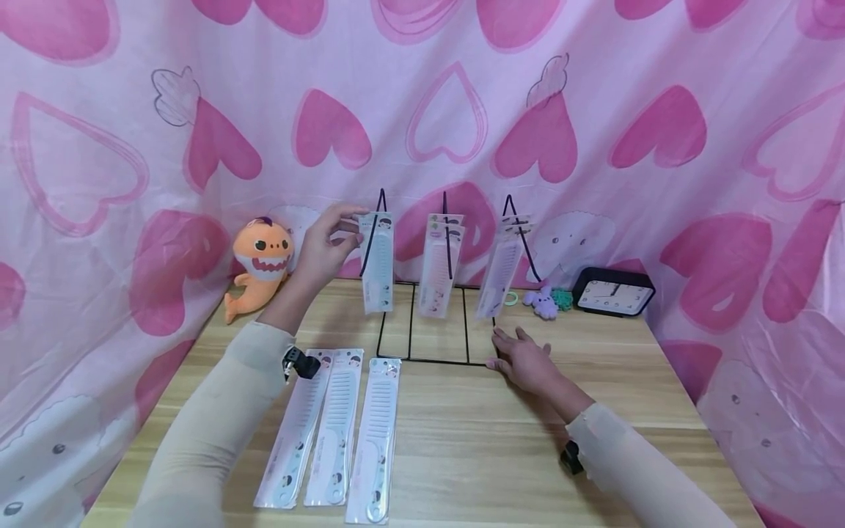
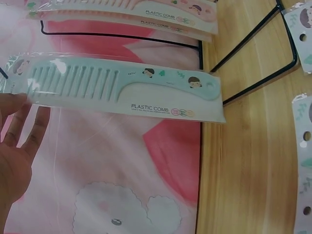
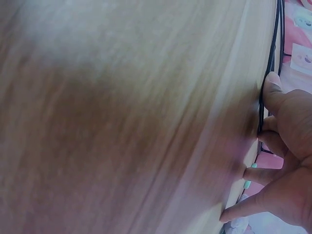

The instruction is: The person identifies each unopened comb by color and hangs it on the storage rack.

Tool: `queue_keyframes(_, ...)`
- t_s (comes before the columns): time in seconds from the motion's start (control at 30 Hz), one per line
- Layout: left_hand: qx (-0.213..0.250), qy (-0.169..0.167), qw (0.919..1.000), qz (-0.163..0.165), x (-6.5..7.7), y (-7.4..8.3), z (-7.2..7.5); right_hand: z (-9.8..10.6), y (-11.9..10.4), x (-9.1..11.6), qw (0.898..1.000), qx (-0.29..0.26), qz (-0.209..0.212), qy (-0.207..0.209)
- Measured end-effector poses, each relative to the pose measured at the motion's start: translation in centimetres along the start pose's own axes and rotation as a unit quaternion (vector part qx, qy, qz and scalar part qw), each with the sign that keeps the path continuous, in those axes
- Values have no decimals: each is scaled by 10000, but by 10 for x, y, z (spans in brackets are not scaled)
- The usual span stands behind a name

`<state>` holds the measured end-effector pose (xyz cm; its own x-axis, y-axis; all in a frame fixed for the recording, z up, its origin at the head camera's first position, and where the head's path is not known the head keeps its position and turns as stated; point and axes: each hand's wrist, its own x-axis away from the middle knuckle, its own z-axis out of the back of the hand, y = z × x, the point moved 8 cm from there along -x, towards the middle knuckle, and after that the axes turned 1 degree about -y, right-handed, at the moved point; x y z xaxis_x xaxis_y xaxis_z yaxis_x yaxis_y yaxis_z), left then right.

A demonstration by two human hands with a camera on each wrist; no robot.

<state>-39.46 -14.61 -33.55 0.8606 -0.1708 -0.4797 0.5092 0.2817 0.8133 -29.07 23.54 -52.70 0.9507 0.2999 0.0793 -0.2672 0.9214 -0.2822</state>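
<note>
A green plastic comb in a clear package (image 1: 378,268) hangs at the left hook of a black wire rack (image 1: 436,361). My left hand (image 1: 330,246) pinches this package near its top edge, thumb on one side, as the left wrist view (image 2: 22,141) also shows. The comb's teeth and its printed handle show through the wrapper (image 2: 122,87). My right hand (image 1: 528,361) rests on the front right corner of the rack's base with fingers spread, fingertips touching wire and tabletop. Pink packaged combs (image 1: 441,271) hang on the middle hook, and pale purple ones (image 1: 503,268) on the right hook.
Three packaged green combs (image 1: 335,425) lie on the wooden table (image 1: 528,455) at the front left. An orange shark plush (image 1: 260,264) sits at the back left. A purple toy (image 1: 543,302) and a black clock (image 1: 614,292) stand at the back right, before a pink heart-print curtain.
</note>
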Motion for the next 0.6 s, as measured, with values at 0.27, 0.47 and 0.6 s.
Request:
queue_keyframes(0.27,-121,-236,9988,423,20,-18,12,-1,1,-1,10000,-22,-27,-56)
queue_keyframes(0.47,-341,-520,9931,991,48,-54,23,-1,1,-1,10000,-34,-39,-66)
queue_keyframes(0.6,-681,-907,9819,1514,75,-81,29,-1,1,-1,10000,-11,-30,-49)
